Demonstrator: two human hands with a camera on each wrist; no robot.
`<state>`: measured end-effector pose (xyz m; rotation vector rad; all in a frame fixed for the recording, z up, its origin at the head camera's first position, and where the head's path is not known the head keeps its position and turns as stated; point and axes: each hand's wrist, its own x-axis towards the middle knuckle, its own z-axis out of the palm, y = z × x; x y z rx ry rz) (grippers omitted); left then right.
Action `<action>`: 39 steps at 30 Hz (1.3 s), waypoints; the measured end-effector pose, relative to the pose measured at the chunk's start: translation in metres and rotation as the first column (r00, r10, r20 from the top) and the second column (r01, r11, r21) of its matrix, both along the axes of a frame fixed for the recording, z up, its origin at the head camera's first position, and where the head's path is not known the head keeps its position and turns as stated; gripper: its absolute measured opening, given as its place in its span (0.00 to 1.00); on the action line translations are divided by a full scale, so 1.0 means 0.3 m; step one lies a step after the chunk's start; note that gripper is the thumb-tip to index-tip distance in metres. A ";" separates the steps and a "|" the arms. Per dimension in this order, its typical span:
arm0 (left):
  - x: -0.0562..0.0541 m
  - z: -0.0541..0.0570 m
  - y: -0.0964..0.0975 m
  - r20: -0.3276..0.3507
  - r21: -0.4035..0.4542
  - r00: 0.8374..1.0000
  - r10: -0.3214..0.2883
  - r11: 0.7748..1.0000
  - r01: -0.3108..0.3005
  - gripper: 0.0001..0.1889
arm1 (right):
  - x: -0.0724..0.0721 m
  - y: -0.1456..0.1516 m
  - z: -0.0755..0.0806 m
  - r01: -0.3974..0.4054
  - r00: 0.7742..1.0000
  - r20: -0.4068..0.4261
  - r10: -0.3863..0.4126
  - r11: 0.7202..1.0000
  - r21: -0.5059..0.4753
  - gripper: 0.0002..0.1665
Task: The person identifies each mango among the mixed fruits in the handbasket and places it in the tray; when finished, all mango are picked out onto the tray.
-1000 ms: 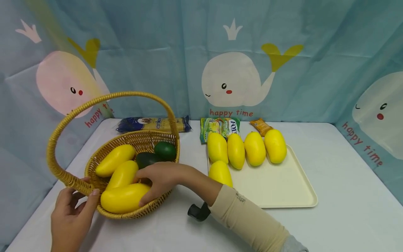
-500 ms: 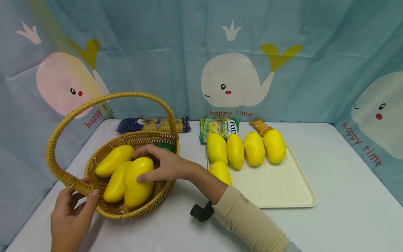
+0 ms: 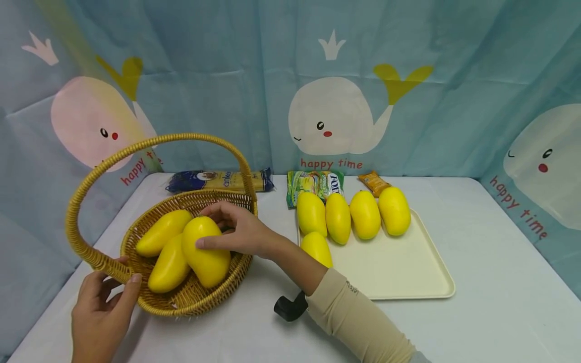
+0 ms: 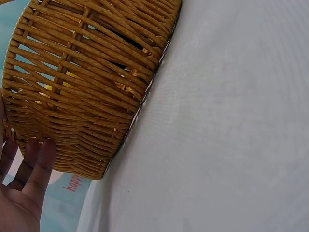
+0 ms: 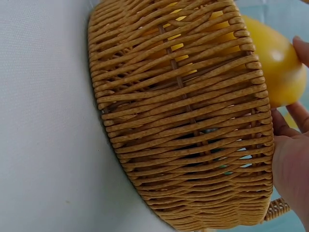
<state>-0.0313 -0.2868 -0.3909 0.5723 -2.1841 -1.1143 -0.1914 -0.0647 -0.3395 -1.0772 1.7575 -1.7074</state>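
A wicker basket (image 3: pixel 211 196) with a tall arched handle stands on the left of the table. My left hand (image 3: pixel 102 312) grips it where the handle meets the rim; in the left wrist view, fingers (image 4: pixel 43 162) lie against the woven outer wall. Over the basket, my right hand (image 3: pixel 249 229) holds a yellow mango (image 3: pixel 208 262) between thumb and fingers, its body bulging above the rim in the right wrist view. Two more mangoes, one farther back (image 3: pixel 164 232) and one nearer (image 3: pixel 170 267), lie beside it. The basket's right side is hidden behind my right hand.
Right of the basket is a cream tray (image 3: pixel 399 272) with several mangoes (image 3: pixel 365 214) in it. Behind stand a pasta packet (image 3: pixel 218 180), a green packet (image 3: pixel 299 186) and an orange sachet (image 3: pixel 374 182). A black curved object (image 3: pixel 290 307) lies under my right forearm.
The held mango has turned from lying across the basket's front to upright, and shifted back and right. The green fruits have become hidden behind my right hand. My left hand stays put.
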 end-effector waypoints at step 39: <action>0.004 -0.004 0.002 -0.002 0.032 1.000 0.001 0.999 -0.001 0.24 | 0.064 0.089 0.091 0.106 0.986 -0.105 -0.129 0.974 -0.201 0.29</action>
